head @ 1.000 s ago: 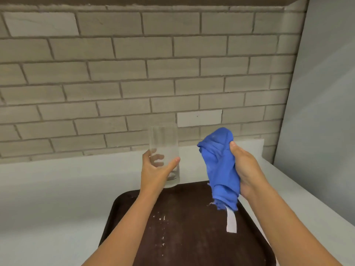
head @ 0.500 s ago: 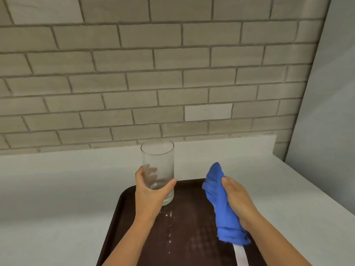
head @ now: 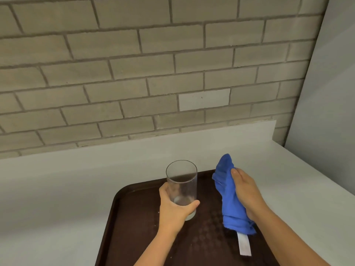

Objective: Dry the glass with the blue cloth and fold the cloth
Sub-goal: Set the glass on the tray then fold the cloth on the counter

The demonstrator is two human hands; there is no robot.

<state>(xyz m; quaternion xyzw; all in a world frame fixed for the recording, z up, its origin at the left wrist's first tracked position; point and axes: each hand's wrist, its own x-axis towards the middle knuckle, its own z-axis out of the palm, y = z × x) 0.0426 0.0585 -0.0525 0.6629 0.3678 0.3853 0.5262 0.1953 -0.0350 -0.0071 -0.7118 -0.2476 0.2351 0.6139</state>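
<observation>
A clear drinking glass (head: 182,181) stands upright over the far part of a dark brown tray (head: 132,225). My left hand (head: 173,210) is wrapped around its lower half, thumb to the right. To the right of it, my right hand (head: 245,191) grips a bunched blue cloth (head: 228,196) that stands up above my fingers and hangs down to the tray. A white label (head: 244,244) dangles from the cloth's lower end onto the tray. Glass and cloth are apart.
The tray lies on a pale grey counter (head: 57,198) against a tan brick wall (head: 134,73). A plain grey wall (head: 330,112) closes the right side. Small white specks dot the tray.
Both hands have come down: the glass has dropped from in front of the wall to just over the tray, and the cloth has sunk beside it. The view has tilted.
</observation>
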